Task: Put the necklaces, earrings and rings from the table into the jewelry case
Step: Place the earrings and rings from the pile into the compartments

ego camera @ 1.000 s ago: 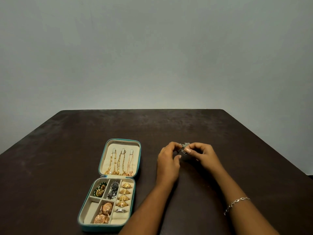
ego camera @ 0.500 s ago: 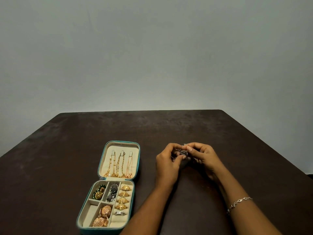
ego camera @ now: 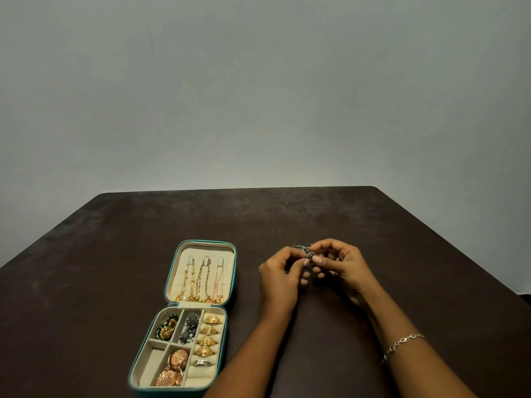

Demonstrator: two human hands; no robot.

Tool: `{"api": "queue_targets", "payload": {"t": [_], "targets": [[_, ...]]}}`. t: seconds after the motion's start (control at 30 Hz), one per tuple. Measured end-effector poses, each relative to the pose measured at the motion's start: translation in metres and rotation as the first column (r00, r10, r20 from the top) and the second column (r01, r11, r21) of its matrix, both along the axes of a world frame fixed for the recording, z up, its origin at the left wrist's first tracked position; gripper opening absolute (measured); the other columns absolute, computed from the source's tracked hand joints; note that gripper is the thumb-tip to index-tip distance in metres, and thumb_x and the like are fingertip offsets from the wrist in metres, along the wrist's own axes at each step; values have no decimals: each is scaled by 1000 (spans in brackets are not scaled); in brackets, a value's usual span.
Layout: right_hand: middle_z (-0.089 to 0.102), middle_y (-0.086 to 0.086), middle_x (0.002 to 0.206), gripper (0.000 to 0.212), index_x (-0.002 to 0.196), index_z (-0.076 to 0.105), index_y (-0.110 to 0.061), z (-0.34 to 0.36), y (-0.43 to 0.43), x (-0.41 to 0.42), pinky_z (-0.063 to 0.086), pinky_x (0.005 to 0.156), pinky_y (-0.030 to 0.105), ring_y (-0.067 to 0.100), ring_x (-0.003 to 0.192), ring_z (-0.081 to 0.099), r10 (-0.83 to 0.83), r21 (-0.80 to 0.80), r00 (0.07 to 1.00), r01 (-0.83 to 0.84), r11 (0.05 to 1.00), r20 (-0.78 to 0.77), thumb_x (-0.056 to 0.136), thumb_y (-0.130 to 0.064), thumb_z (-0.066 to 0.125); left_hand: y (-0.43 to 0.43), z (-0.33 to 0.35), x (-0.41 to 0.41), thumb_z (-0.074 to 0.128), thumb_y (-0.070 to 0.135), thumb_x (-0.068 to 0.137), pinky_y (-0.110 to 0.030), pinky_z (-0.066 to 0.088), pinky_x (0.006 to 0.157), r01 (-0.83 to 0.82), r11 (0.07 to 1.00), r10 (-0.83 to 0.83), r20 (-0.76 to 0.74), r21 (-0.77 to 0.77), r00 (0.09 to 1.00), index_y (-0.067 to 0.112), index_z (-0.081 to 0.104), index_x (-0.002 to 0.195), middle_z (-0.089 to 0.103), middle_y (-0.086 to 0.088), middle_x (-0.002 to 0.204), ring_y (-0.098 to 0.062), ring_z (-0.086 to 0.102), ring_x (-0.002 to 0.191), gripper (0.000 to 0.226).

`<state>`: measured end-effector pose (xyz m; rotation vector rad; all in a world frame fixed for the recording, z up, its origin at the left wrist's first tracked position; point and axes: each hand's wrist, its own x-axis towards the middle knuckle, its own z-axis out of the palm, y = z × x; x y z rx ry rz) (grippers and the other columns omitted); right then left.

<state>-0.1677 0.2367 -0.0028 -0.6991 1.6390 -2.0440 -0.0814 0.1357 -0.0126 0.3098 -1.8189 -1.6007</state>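
An open teal jewelry case [ego camera: 231, 285] lies at the lower left of the dark table. Its lid holds gold necklaces [ego camera: 198, 282] on hooks. The tray holds gold rings [ego camera: 209, 336], a silver ring [ego camera: 202, 362], dark silver earrings [ego camera: 189, 327], green-gold earrings [ego camera: 166, 330] and round gold earrings [ego camera: 175, 367]. To the right of the case, my left hand [ego camera: 280, 278] and my right hand [ego camera: 342, 267] meet above the table, both pinching a small dark silver earring [ego camera: 306, 252] between their fingertips. Fingers hide most of it.
The dark brown table [ego camera: 287, 219] ends at a grey wall behind. A silver bracelet [ego camera: 402, 344] is on my right wrist. The tray's front left compartment [ego camera: 152, 367] holds nothing.
Both hands stay together on the small silver earring, fingers shifting slightly around it. The view has tilted a little, so case and hands sit slightly lower in the frame.
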Motion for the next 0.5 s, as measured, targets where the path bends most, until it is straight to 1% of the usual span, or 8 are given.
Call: {"api": "queue_targets", "payload": {"t": [0.07,0.13,0.2,0.27,0.33,0.4,0.43,0.5], "targets": [[58,7,64,16,84,62,-1,0,0,0,49,45,20,10,48,56,-6,-13,1000,6,1000,0,78,13,57,-1,0,0,58,0,85,-23,52,49,-4,1000,5,-21,7,1000,16,64,68,65,-3,61,-11,61,53,24],[56,8,62,16,84,61,0,0,0,1,48,44,19,10,46,56,-9,-18,1000,9,1000,0,78,14,56,-3,-3,-2,59,1,85,-28,53,52,-11,1000,12,-18,27,1000,16,63,68,65,-5,60,-15,62,54,23],[56,8,61,16,84,61,1,-1,-2,0,48,43,20,11,46,56,-7,-19,1000,7,1000,7,78,14,56,-5,-6,-4,59,-2,84,-33,54,54,7,995,-8,6,95,1000,13,61,69,64,-10,61,-20,63,55,21],[55,10,62,15,83,61,1,-3,-2,-1,48,43,20,12,46,55,3,-22,1000,-2,1000,15,77,14,56,-6,-8,-6,59,-6,82,-30,53,53,19,990,-23,27,137,999,11,59,71,63,-9,60,-19,63,54,20],[56,10,61,15,82,61,1,-4,-3,-2,47,43,20,12,47,55,20,-25,1000,-20,1000,23,77,14,56,-7,-8,-7,59,-8,81,-25,53,50,37,989,-41,30,141,999,12,61,73,64,-5,60,-15,63,52,22],[58,7,61,13,82,61,0,-4,-3,-2,48,44,20,12,49,56,11,-9,1000,-11,1000,3,79,11,56,-8,-7,-8,59,-10,81,-21,51,47,60,985,-66,36,161,997,13,63,72,64,-2,58,-10,62,48,25],[59,5,61,12,81,62,-2,-4,-3,-3,47,45,19,10,51,56,-35,13,999,35,999,-36,81,8,56,-8,-7,-9,58,-10,81,-19,50,46,63,981,-71,39,185,997,12,63,71,63,-3,58,-8,60,46,25],[60,1,63,14,78,62,-6,-5,-4,-8,45,45,17,5,55,55,-209,64,965,221,973,-156,86,3,55,-9,-8,-11,58,-11,81,-17,48,45,49,972,-61,47,230,997,9,61,71,60,-5,58,-5,56,43,23]]}}
